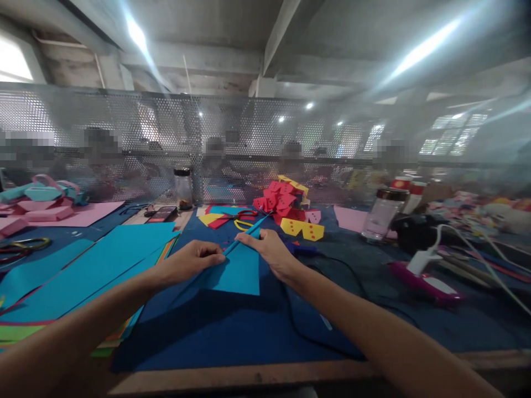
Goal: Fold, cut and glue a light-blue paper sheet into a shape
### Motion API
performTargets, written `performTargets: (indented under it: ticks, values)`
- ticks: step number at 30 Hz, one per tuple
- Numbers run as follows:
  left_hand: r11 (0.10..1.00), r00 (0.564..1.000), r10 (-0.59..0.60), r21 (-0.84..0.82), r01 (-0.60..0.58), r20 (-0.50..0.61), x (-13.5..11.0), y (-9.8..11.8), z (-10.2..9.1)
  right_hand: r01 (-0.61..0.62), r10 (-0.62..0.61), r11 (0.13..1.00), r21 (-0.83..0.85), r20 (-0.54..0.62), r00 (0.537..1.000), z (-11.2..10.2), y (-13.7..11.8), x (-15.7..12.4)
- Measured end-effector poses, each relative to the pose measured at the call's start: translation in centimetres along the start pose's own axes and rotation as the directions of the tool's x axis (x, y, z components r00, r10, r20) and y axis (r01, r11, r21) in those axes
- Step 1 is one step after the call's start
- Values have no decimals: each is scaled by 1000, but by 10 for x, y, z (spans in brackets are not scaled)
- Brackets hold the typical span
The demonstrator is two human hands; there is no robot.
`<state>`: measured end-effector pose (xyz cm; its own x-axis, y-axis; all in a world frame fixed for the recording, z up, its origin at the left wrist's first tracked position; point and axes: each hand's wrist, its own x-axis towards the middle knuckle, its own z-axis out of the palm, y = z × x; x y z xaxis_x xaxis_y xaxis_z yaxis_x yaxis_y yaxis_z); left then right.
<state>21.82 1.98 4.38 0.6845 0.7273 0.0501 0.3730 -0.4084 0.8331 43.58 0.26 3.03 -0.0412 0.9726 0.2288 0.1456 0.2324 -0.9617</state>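
A sheet of blue paper (238, 271) lies on the dark blue table cover (215, 326), with one edge rolled into a thin tube that runs up and to the right. My left hand (194, 261) is closed around the lower part of that rolled edge. My right hand (267, 249) pinches the roll further up, fingers pressed together on it. Both hands rest over the sheet near the middle of the table.
A stack of coloured paper sheets (83, 271) lies at the left. Red and yellow folded paper pieces (288, 207) and red-handled scissors (244, 214) sit behind. A glass jar (381, 215), a glue gun (418, 271) with cables and a mesh screen (249, 143) with other people behind stand beyond.
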Motion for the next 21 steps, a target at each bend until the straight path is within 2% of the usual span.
performTargets:
  ticks: [3,5,7,10,12,13,14,15,16,18,19,21]
  values:
    - [996,997,-53,-76,49,-51,-1,-3,-3,-44,48,994,97,-39,998,1,4,1]
    - [995,995,-73,-79,67,-72,-1,-7,-8,-47,48,994,100,-10,999,1,6,2]
    - [996,992,-84,-51,79,-99,0,-14,-15,-40,40,999,10,37,999,0,7,3]
    - [994,978,-109,-40,103,-176,1,-28,-26,-17,53,980,-198,181,982,-2,6,0]
    - [991,969,-129,-67,117,-211,1,-36,-32,93,-19,935,-342,215,976,-3,4,-4]
    - [987,968,-147,-88,131,-203,1,-40,-34,191,-116,882,-430,196,974,-3,1,-7]
    - [984,969,-164,-108,145,-186,0,-43,-36,304,-247,788,-535,177,953,-3,-1,-10]
    - [979,971,-179,-128,159,-158,-1,-45,-36,411,-377,656,-632,198,905,-2,-3,-14]
    - [974,973,-191,-149,172,-127,-1,-46,-37,500,-464,506,-703,266,845,-1,-5,-17]
    - [965,978,-195,-190,179,-69,-2,-49,-36,610,-501,268,-746,433,749,1,-7,-22]
    - [963,981,-190,-203,178,-42,-3,-50,-35,648,-478,202,-734,504,719,2,-8,-23]
    - [963,984,-177,-204,175,7,-2,-52,-33,705,-425,159,-692,596,681,4,-7,-26]
